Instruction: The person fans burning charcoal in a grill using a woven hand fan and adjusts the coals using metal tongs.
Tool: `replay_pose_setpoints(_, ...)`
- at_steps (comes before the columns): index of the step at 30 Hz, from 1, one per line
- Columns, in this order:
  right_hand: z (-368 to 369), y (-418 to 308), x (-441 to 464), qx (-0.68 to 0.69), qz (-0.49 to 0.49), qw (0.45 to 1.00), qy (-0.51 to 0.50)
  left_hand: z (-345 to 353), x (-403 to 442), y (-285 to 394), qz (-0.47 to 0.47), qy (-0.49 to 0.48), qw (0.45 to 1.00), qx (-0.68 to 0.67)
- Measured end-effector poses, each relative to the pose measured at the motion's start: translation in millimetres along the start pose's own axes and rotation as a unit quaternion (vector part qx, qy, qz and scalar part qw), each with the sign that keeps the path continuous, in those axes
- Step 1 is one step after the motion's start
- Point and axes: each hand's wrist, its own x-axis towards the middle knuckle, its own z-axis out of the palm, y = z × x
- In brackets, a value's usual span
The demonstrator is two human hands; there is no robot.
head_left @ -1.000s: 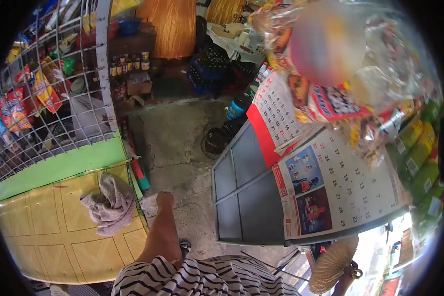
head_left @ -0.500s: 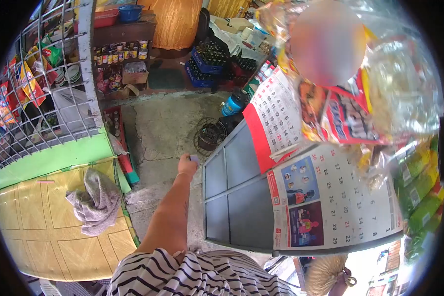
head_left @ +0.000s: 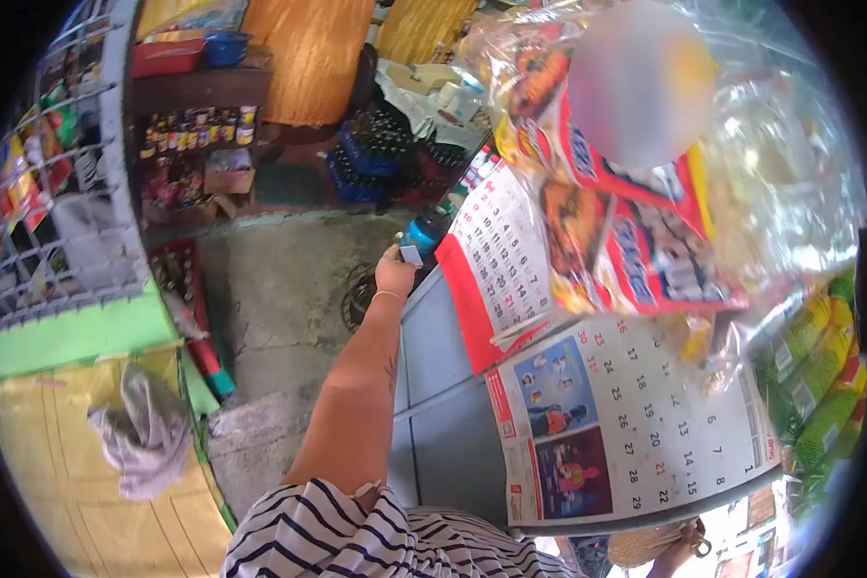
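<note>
My left hand is closed around a small pale rectangular item, beside the blue container on the far side of the grey metal panel. The arm is stretched out. At the bottom right, my right hand grips a tan woven fan-like object, partly hidden behind the panel's lower edge. Large calendar sheets hang over the grey panel.
Plastic-wrapped snack packs hang at the upper right, green packs below them. A metal grille and a yellow-covered surface with a grey cloth stand left. Bottle crates sit at the back.
My left hand has reached up and forward with the pale item, towards the blue container. The woven object has sunk lower behind the panel. The view has shifted.
</note>
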Motion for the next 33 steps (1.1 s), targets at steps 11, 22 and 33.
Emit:
replay_pose_setpoints(11, 14, -15, 2, -0.015, -0.011, 0.995, 0.093, 81, 107, 58, 0.079, 0.073, 0.993, 0.057)
replay_pose_setpoints(22, -9, -42, -48, -0.001, -0.010, 0.978, 0.209, 209, 186, 7, 0.147, -0.116, 0.946, 0.265)
replay_pose_setpoints(33, 13, -31, -66, -0.155, 0.023, 0.988, -0.002, 33, 0, -79, -0.016, 0.012, 0.949, 0.314)
